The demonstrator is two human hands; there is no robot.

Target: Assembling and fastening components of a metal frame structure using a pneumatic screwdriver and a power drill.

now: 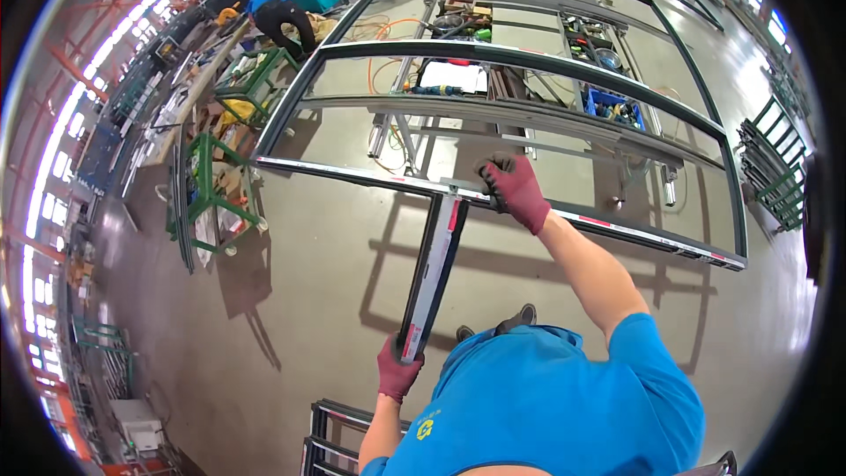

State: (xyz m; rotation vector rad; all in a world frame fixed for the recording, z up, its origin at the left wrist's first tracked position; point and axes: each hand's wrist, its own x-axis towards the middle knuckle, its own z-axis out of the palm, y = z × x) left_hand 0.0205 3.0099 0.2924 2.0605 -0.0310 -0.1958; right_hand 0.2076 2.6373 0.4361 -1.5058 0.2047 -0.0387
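The fingers of the maroon-gloved left hand (399, 377) are closed around the near end of a dark-sided metal profile (434, 273), which lies against the palm. This grip probably bears the profile's weight at that end, since nothing else visible props it there. The fingers of the right hand (517, 192) are curled over their dark palm side; whether they hold anything small cannot be told. They are above the near rail (352, 173), just right of where the profile's far end meets it, and whether they touch the rail is unclear. Placed there, the hand seems well set to tend that meeting point while the other steadies the free end.

From the left hand the profile runs away from the person, tilted slightly rightward, to a spot left of the middle of the near rail. That rail is the near edge of a large metal frame (485, 55), whose shadow on the floor (308, 300) shows that it is raised, apparently to bring it within reach.

Through the frame's openings, long grey bars (529, 119), a white sheet (463, 79) and a blue bin (614, 110) show beyond the near rail. Left of the frame's near left corner stands a green cart (204, 189), loaded with parts; beyond it, near the far left corner, a co-worker (280, 16) bends over.
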